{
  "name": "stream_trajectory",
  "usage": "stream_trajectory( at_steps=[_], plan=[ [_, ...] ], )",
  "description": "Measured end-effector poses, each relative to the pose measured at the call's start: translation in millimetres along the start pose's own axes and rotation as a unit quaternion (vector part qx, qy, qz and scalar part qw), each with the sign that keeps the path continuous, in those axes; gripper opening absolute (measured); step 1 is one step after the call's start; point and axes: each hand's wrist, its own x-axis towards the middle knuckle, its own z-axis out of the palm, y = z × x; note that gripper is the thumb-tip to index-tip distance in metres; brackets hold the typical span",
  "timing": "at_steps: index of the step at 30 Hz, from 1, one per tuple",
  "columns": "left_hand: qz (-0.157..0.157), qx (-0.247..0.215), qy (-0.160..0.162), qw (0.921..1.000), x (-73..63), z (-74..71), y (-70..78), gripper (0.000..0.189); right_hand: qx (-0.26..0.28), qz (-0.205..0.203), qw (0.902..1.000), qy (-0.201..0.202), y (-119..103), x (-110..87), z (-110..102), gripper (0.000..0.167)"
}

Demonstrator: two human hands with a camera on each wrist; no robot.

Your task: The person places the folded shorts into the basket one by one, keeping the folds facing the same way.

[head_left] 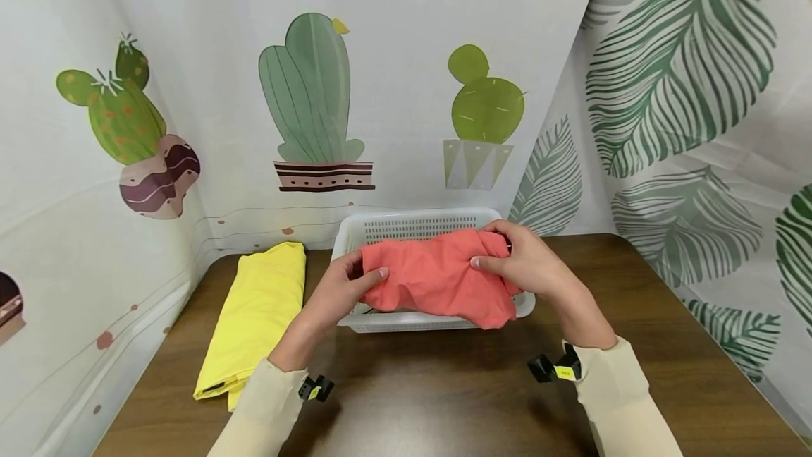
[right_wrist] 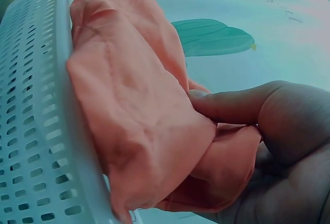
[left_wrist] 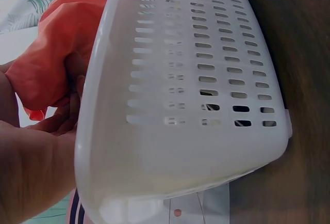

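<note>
A folded coral-red cloth [head_left: 425,270] is held between both hands over the white plastic basket [head_left: 406,321]. My left hand [head_left: 339,288] grips its left end, thumb on the near face and fingers behind. At the right end, my right hand [head_left: 526,259] pinches the cloth, its thumb laid on the front. From the left wrist, the cloth [left_wrist: 67,43] shows beyond the slotted wall of the basket [left_wrist: 185,79]. In the right wrist view the cloth [right_wrist: 134,95] droops beside the basket rim, with the thumb of the right hand [right_wrist: 294,126] pressing on it. The cloth hides most of the basket's inside.
A folded yellow cloth [head_left: 260,309] lies on the brown wooden table [head_left: 406,386], left of the basket. Behind the table hangs a white curtain [head_left: 406,76] printed with cacti, and a leaf-printed one [head_left: 685,125] covers the right side.
</note>
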Motion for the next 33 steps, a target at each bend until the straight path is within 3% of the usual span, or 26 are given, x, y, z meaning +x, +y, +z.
stream_trajectory(
  at_steps=[18,33],
  plan=[
    [0.000,0.015,-0.002,0.9999,5.0,0.8,-10.0,0.038,-0.001,0.011,0.9999,0.003,15.6,11.0,6.6,0.041],
    [0.007,0.076,0.015,0.9969,4.0,1.8,-10.2,0.038,0.010,0.019,0.9997,0.010,23.6,15.5,14.5,0.037]
  ],
)
